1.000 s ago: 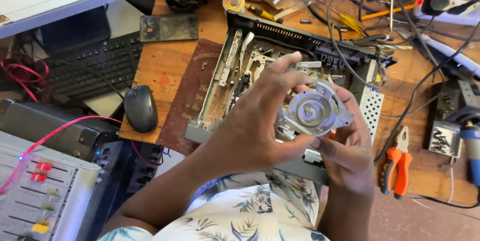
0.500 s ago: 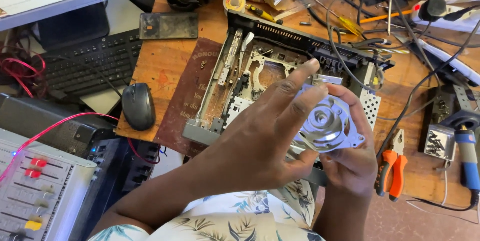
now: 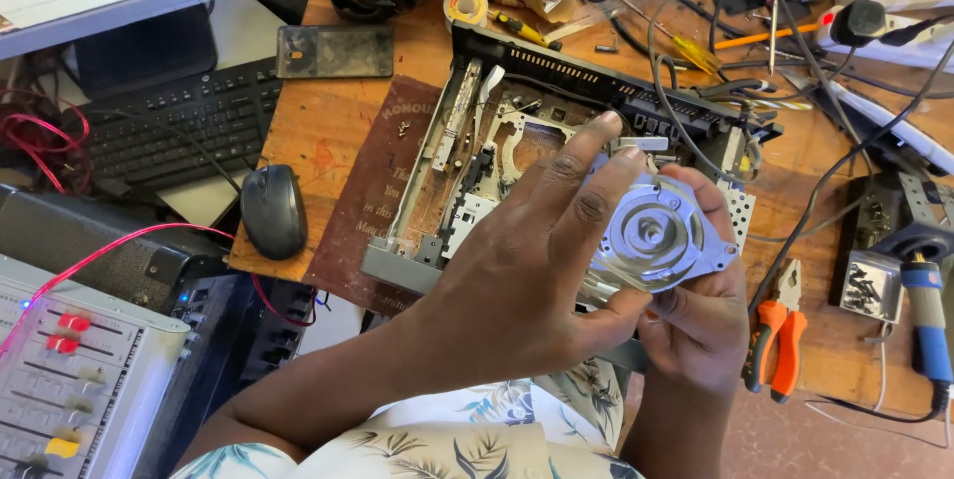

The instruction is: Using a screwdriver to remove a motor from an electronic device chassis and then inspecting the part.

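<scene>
Both my hands hold a round silver metal drive part (image 3: 656, 236) with a raised hub, lifted above an opened disc player chassis (image 3: 477, 156). My left hand (image 3: 527, 260) covers the part's left side, fingers stretched over its top edge. My right hand (image 3: 701, 315) grips it from below and from the right, thumb on its lower rim. The chassis lies open on a wooden table (image 3: 318, 131), partly on a dark brown plaque (image 3: 373, 196).
Orange-handled pliers (image 3: 780, 335) lie right of my hands, with a box of screws (image 3: 870, 290) and a blue soldering iron (image 3: 929, 320) beyond. A mouse (image 3: 271, 211), keyboard (image 3: 179, 126), screwdrivers (image 3: 686, 42), cables and a mixer (image 3: 70, 380) surround the table.
The metal part has moved right and slightly down with both hands, and tilted so its hub faces me more. My left fingers have stretched further over its top.
</scene>
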